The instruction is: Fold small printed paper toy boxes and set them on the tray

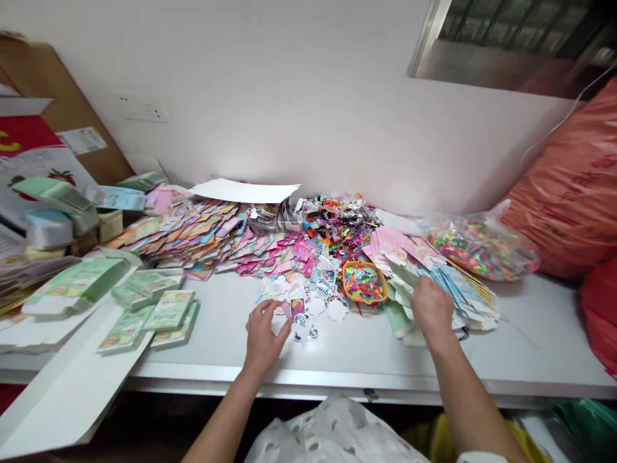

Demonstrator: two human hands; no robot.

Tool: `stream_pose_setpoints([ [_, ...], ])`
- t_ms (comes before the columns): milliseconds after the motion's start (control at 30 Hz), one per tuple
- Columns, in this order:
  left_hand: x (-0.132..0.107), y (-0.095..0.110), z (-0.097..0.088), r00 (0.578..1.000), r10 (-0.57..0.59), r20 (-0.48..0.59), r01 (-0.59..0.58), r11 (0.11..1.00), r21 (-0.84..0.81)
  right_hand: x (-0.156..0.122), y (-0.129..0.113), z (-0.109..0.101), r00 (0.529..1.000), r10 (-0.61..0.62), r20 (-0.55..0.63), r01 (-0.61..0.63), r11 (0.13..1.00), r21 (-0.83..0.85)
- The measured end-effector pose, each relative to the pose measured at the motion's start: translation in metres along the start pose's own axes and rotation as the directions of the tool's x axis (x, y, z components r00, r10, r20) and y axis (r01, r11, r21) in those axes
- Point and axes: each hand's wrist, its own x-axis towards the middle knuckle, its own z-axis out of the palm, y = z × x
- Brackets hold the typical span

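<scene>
We counted two hands: the left hand (264,337) open, fingers spread, just beside scattered die-cut paper stickers (308,305); the right hand (432,308) on one pile of pastel printed card blanks (463,302) (grip unconfirmed).

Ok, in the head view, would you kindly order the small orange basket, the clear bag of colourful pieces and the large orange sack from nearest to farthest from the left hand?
From the left hand:
1. the small orange basket, on the table to the hand's right
2. the clear bag of colourful pieces, farther right, towards the back
3. the large orange sack, at the far right, beyond the bag
</scene>
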Motion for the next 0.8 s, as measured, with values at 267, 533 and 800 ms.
stream_pose_setpoints([
  [267,0.001,0.038,0.007,0.912,0.093,0.400,0.343,0.364,-0.866,-0.059,-0.116,0.037,0.704,-0.529,0.474,-0.471,0.150,0.869],
  [533,-0.002,0.015,-0.012,0.919,-0.350,0.178,0.326,0.424,-0.845,-0.106,-0.160,0.065,0.651,-0.694,0.308,-0.184,0.250,0.951],
  [800,-0.004,0.017,-0.023,0.931,-0.304,0.202,0.318,0.403,-0.858,-0.115,-0.178,0.081,0.621,-0.754,0.213,-0.083,0.207,0.975],
])
